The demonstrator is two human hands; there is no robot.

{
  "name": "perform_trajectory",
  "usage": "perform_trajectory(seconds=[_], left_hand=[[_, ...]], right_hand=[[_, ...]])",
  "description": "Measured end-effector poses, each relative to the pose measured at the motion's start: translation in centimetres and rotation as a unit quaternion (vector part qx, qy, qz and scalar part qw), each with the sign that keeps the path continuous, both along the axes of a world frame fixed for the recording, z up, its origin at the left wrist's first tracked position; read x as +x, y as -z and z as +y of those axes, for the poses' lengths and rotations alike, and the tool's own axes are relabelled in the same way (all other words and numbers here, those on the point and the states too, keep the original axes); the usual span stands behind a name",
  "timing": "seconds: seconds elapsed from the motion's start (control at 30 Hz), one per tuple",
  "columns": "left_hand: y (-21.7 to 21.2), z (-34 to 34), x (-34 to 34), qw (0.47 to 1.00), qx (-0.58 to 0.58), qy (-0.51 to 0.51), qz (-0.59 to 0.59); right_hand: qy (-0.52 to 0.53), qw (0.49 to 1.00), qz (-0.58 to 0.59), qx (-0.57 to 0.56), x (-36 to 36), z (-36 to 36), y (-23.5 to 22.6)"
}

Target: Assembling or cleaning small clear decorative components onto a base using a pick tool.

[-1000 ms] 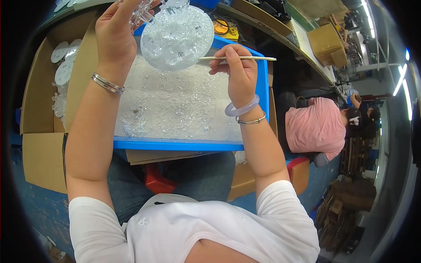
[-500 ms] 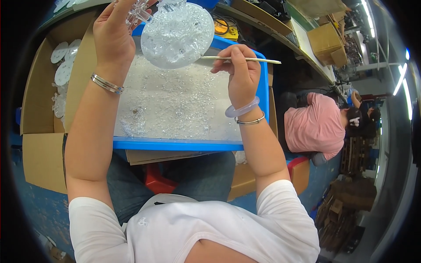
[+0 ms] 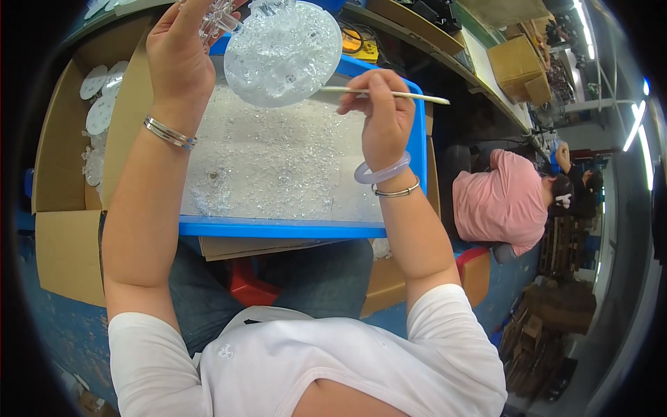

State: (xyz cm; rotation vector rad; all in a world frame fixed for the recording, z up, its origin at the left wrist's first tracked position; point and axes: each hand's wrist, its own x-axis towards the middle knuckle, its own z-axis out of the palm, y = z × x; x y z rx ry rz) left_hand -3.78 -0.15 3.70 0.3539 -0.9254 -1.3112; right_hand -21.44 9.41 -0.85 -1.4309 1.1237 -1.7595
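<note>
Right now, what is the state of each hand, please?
Left hand: closed, holding a clear plastic piece.
Right hand: closed, holding a thin white stick.

Workshop, long workbench [image 3: 479,66], strip lights [image 3: 643,142] (lit), co-worker [image 3: 500,198]

Relative to one second ago, the clear disc [image 3: 281,62] stands slightly higher; the right hand [image 3: 387,118] has shifted a little rightward, its pale stick [image 3: 432,99] now slanting more steeply, outer end lower. Behind, I see the pink-shirted co-worker [image 3: 497,201] has altered posture slightly.
</note>
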Motion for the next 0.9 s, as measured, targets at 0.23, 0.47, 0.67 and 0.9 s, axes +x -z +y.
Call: perform_trajectory(seconds=[0.23, 0.47, 0.67, 0.9], left_hand=[[2.9, -2.6, 0.9, 0.999, -0.025, -0.038, -0.004], [1.0, 0.3, -1.6, 0.998, -0.038, -0.049, 0.030], [0.6, 1.1, -1.2, 0.992, -0.086, -0.061, -0.073], [0.2, 2.3, -1.7, 0.967, -0.165, -0.128, -0.147]], right_hand=[[0.095, 0.984, 0.141, 0.049, 0.1, -0.8, 0.5], [0.111, 0.959, 0.248, 0.077, 0.1, -1.6, 1.8], [0.103, 0.954, 0.265, 0.094, 0.4, -1.4, 1.3], [0.122, 0.936, 0.313, 0.103, -0.1, -1.5, 1.8]])
